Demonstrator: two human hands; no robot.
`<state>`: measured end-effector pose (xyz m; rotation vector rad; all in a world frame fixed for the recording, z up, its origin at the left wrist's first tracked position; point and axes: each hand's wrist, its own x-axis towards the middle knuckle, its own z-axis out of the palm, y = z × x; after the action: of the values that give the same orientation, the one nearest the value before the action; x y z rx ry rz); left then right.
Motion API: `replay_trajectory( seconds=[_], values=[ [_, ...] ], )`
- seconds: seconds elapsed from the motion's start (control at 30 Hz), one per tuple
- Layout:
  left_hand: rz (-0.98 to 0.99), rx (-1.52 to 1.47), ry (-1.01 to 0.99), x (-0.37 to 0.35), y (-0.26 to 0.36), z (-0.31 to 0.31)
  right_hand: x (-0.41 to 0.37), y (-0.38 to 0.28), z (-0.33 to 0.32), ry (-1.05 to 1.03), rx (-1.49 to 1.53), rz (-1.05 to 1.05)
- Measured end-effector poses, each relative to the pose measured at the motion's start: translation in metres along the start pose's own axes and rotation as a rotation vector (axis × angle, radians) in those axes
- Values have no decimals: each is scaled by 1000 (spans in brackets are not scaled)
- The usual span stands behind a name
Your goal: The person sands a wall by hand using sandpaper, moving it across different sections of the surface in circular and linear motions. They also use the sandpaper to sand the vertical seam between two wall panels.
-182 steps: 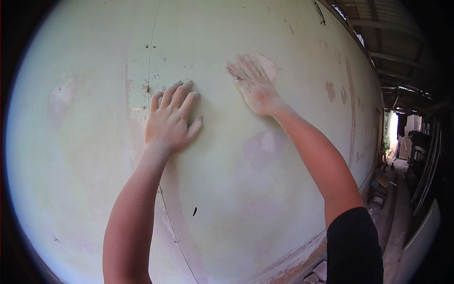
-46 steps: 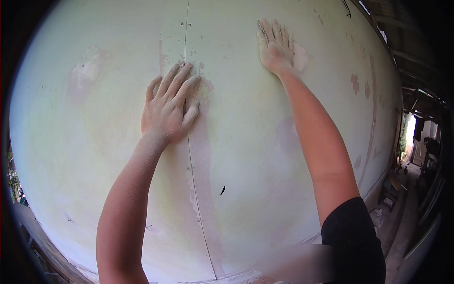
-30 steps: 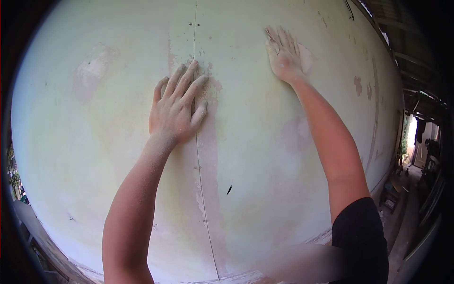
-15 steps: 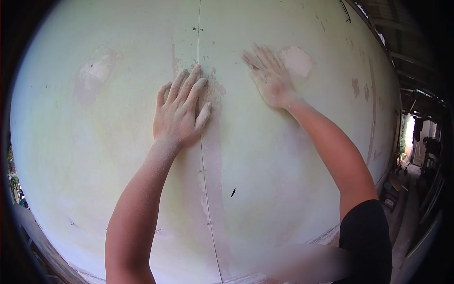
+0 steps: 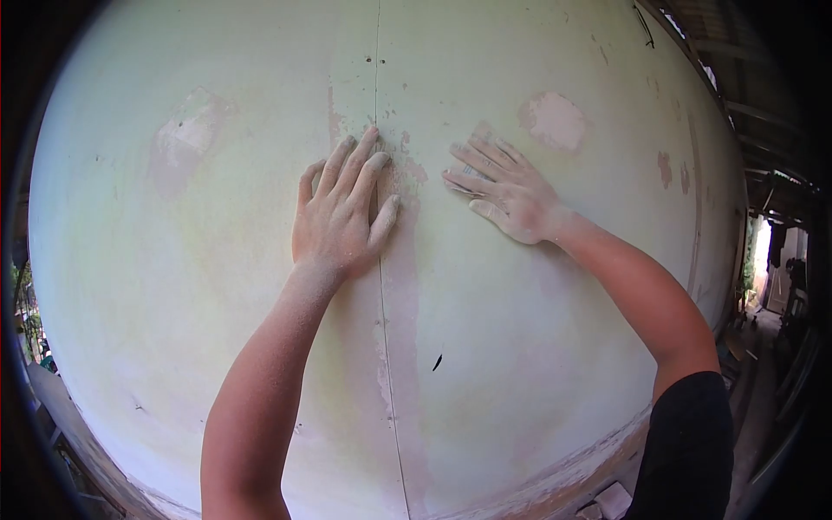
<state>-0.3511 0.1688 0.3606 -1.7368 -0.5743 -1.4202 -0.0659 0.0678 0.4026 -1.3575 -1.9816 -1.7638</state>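
Note:
A pale green wall (image 5: 529, 338) with a vertical joint line fills the view. My left hand (image 5: 340, 212) lies on it with fingers spread, dusted white, the fingertips at the joint. It holds nothing that I can see. To the right of the joint, my right hand (image 5: 507, 191) presses a piece of sandpaper (image 5: 471, 172) against the wall. Most of the sheet is hidden under the palm; a little of it shows between thumb and fingers and past the fingertips. White dust coats this hand too. A pale filler patch (image 5: 556, 121) is just above and right of it.
Another pale patch (image 5: 189, 126) is at the upper left, and screw heads (image 5: 374, 61) flank the joint near the top. A small dark mark (image 5: 438, 362) shows lower down. Rubble (image 5: 612, 501) lies at the wall's foot; a cluttered passage (image 5: 763, 347) runs along the right.
My right hand has slid down the wall and slightly left, from beside the filler patch to below it. My left hand stays in place on the joint. The view has shifted slightly.

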Motion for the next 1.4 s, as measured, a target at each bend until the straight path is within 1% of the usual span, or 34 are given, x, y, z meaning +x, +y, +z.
replay_trajectory(
  seconds=[0.07, 0.13, 0.2, 0.23, 0.3, 0.33, 0.4, 0.47, 0.53, 0.57, 0.63, 0.67, 0.73, 0.8, 0.87, 0.9, 0.97, 1.0, 1.07, 1.13, 1.2, 1.33, 1.4],
  values=[
    [1, 13, 3, 2, -1, 1, 12, 29, 4, 121, -1, 140],
    [-28, 0, -14, -3, 2, 3, 41, 61, 0, 256, 126, 374],
    [-16, 56, -27, 0, 1, 1, 80, 99, 2, 394, 143, 627],
    [-11, 66, 0, -1, 0, 2, 93, 101, 1, 391, 140, 616],
    [-26, 53, 3, -2, -1, 3, 112, 98, 6, 421, 79, 794],
    [-27, 41, 7, -2, 0, 2, 108, 89, 5, 418, 77, 794],
    [-41, 16, 14, -3, -2, 2, 85, 61, 7, 353, 41, 493],
    [-52, -11, 24, -1, -1, 1, 47, 6, 9, 244, -29, 259],
    [-83, -23, 17, -1, 1, 1, -2, -35, 5, 65, -46, 46],
    [-75, -28, 13, -2, 2, 1, -12, -35, 3, 62, -45, 55],
    [-74, -33, 33, -2, -1, 3, -25, -26, 0, -62, 11, 10],
    [-69, -24, 41, -2, -3, 3, -20, -20, 0, -49, 7, 11],
    [-72, -30, 24, -3, -2, 3, 1, 2, 1, 70, -2, 124],
    [-82, -47, 34, -5, -2, 2, 35, 42, -4, 218, 98, 295],
    [-68, -46, 22, -4, -3, 1, 72, 82, -6, 358, 127, 466],
    [-77, -42, 20, -5, -3, 1, 84, 88, -4, 356, 133, 457],
    [-73, -71, 55, -4, -2, 2, 100, 89, 2, 402, 71, 611],
    [-71, -75, 49, -6, -1, 2, 96, 79, 5, 396, 73, 616],
    [-81, -64, 58, -4, -2, 1, 80, 39, 7, 339, -9, 407],
    [-84, -65, 67, -4, -1, 1, 50, -24, 4, 213, -43, 166],
    [-95, -66, 79, -5, 0, 0, 21, -72, 3, 99, -28, -11],
    [-119, -154, 145, -7, -5, 2, 28, -77, 0, 82, 46, -42],
    [-144, -175, 166, -6, -8, 3, 53, -59, 2, 213, 68, 92]
  ],
)
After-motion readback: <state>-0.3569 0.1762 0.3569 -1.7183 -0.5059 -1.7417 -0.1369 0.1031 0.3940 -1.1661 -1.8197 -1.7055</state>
